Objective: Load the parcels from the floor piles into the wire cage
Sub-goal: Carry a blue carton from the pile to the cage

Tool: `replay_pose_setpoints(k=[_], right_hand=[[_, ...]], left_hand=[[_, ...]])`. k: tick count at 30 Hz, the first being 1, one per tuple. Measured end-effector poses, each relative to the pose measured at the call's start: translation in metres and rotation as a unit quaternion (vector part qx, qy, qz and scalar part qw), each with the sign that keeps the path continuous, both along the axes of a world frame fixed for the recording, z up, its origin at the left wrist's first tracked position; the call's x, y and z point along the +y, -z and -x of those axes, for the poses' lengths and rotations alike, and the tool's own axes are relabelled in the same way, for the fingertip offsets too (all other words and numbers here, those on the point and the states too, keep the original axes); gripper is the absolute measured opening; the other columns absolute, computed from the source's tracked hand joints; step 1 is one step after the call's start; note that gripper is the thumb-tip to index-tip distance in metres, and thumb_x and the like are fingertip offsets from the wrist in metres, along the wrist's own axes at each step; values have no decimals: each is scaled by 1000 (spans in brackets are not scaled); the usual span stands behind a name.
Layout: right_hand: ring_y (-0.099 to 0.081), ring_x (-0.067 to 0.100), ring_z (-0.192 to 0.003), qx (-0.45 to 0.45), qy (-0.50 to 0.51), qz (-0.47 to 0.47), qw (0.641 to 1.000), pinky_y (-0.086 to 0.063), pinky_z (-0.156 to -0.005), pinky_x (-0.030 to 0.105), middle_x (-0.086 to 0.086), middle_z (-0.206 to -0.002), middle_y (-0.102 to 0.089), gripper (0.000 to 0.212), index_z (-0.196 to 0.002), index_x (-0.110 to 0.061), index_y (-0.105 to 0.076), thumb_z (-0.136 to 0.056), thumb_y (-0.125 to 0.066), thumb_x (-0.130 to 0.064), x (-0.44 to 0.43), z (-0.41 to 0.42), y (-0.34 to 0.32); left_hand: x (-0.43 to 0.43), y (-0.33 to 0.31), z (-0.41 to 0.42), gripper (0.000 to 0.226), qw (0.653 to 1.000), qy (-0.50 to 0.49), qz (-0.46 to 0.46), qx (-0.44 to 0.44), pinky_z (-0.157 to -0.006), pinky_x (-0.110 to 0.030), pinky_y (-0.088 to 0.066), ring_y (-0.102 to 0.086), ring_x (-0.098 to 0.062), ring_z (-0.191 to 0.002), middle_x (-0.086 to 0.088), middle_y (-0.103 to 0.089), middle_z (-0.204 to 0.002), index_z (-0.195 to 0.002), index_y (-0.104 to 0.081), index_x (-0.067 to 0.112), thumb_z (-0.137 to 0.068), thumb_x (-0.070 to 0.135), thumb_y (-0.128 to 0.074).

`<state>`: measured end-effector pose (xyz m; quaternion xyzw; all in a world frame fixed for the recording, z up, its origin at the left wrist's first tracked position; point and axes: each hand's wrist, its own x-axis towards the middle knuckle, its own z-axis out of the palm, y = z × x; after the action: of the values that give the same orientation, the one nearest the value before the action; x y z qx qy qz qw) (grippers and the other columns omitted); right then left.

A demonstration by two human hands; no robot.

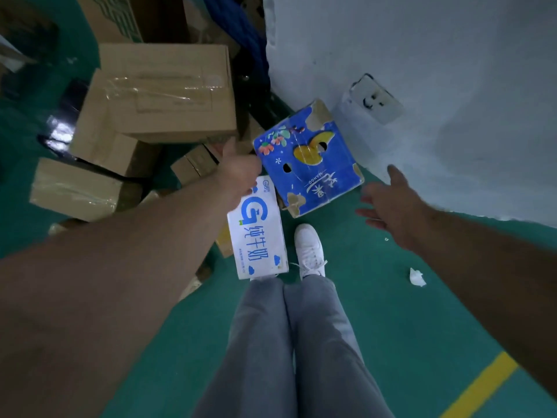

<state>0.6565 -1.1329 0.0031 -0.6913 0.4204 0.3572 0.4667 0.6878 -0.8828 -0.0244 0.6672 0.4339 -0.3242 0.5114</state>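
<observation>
While near wall (422, 70), mango box (307, 167) between left hand (241, 173) and right fingers (372, 196).

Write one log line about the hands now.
left hand: at edge of blue printed cardboard box, grip unclear | right hand: open, beside box, apart

**Left hand** (241, 171): the fingers are concealed at the left edge of the blue mango box (307, 158), so it cannot be told whether they grip it or only touch it.

**White milk carton** (259, 233): the far end is covered by the wrist just behind those fingers. The fine print at the near end is too small to read.

**Brown cartons** (162, 86), beyond the fingers: they are motion-blurred and the label is illegible.

**Farthest carton** (111, 16): it is cut off by the top edge.
</observation>
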Motion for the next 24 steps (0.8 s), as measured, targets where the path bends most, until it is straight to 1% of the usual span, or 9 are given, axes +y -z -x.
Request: replay_pose_setpoints(k=[3, 6, 9, 11, 15, 19, 21, 23, 24], right_hand=[[-64, 23, -108, 19, -36, -25, 999, -53, -79, 31, -2, -132, -54, 70, -158, -42, -20, -100, -57, -26, -2, -13, 14], [-57, 22, -119, 50, -20, -81, 995, -48, -95, 37, -5, -137, -55, 45, -139, -36, -51, -96, -58, -30, 0, -9, 19], [-55, 23, -122, 75, 10, -99, 992, -46, -98, 39, 1, -131, -58, 38, -130, -28, -58, -93, -61, -35, -5, 6, 16], [-56, 21, -119, 82, 44, -102, 990, -46, -94, 39, 1, -126, -60, 31, -120, -30, -61, -90, -63, -36, -14, 20, 3], [-62, 22, -100, 88, 120, -101, 984, -45, -87, 38, 4, -111, -63, 12, -98, -28, -62, -88, -62, -35, -31, 48, -40], [-65, 24, -89, 115, 127, -108, 979, -46, -90, 38, 8, -92, -63, 33, -109, -28, -56, -98, -49, -58, -31, 60, -100], [-62, 15, -66, 128, 104, -137, 977, -52, -79, 32, 2, -73, -59, 35, -104, -32, -58, -97, -47, -66, -18, 65, -134], [-49, 8, -47, 121, 34, -123, 984, -50, -56, 23, -4, -58, -48, 31, -93, -30, -54, -96, -55, -61, 1, 63, -158], [-44, 9, -46, 109, -25, -107, 988, -46, -55, 22, -4, -56, -45, 29, -90, -29, -51, -97, -57, -56, 11, 64, -168]], left_hand=[[-2, 15, -26, 82, 999, 8, 31, 11, -97, -46, -55, -66, -23, -110, -4, -64, -132, -160, -16, 40, -97, 5, -57], [-8, 12, -31, 67, 995, 75, 55, 28, -98, -43, -51, -63, -23, -112, -4, -67, -124, -153, -37, 30, -95, 1, -53], [-13, -5, -20, 40, 995, 91, 8, 38, -97, -41, -51, -59, -27, -111, -9, -61, -122, -124, -56, 22, -89, 4, -57], [-16, -20, -3, 14, 997, 71, 3, 29, -84, -32, -48, -58, -25, -95, -12, -60, -104, -93, -55, 16, -89, 5, -62], [-22, -59, 59, 13, 1000, -6, -2, -15, -52, -25, -40, -56, -14, -59, -4, -63, -69, -90, -56, 13, -90, 10, -68], [-25, -114, 122, 35, 991, -128, -45, -8, -65, -36, -55, -65, -28, -67, -13, -72, -75, -75, -60, 15, -86, 47, -66], [-27, -156, 150, 59, 984, -162, -70, 4, -70, -40, -61, -72, -32, -71, -13, -72, -74, -74, -64, 9, -80, 68, -63], [-27, -187, 177, 57, 976, -196, -96, 19, -59, -29, -56, -70, -22, -62, -11, -65, -65, -66, -53, 7, -90, 57, -67], [-23, -203, 194, 53, 964, -246, -97, 17, -59, -27, -57, -70, -18, -62, -11, -63, -64, -63, -50, 11, -91, 51, -69]])
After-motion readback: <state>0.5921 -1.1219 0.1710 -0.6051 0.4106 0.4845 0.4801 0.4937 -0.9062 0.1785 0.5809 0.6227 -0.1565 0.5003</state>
